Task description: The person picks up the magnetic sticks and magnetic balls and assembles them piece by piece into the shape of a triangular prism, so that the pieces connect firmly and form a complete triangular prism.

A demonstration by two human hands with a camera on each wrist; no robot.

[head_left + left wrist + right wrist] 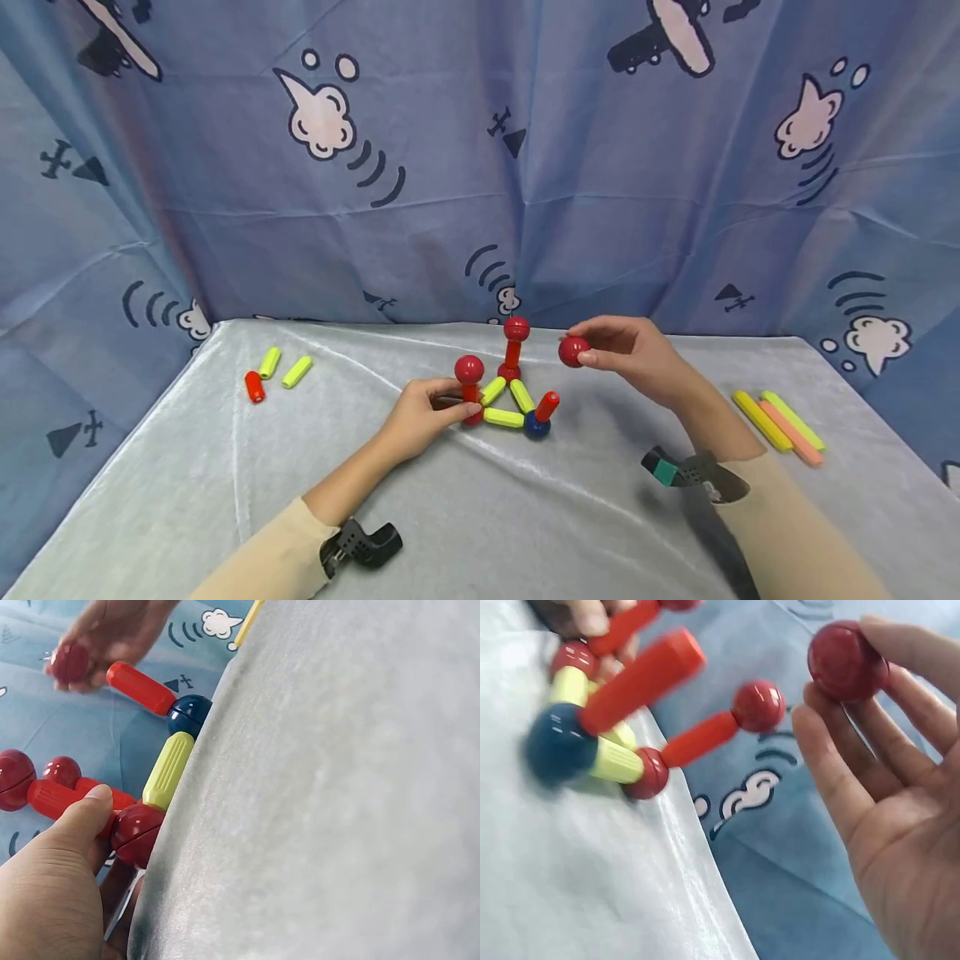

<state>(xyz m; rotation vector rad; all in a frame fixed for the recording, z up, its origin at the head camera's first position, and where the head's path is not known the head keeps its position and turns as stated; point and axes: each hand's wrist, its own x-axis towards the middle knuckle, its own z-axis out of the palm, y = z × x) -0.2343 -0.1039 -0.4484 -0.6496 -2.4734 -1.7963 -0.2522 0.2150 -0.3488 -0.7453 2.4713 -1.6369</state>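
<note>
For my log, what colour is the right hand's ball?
The ball is red, seen best in the right wrist view.

We see smooth, glossy plastic on the red balls (758, 706) and the blue ball (189, 715). The red rods (140, 688) look like shiny plastic too, and the yellow-green rods (169, 771) like ridged plastic with a softer sheen. We take the pale cover (337, 787) for plush, lustrous cloth, the backdrop (427, 108) for creased, mostly matt fabric.
</note>
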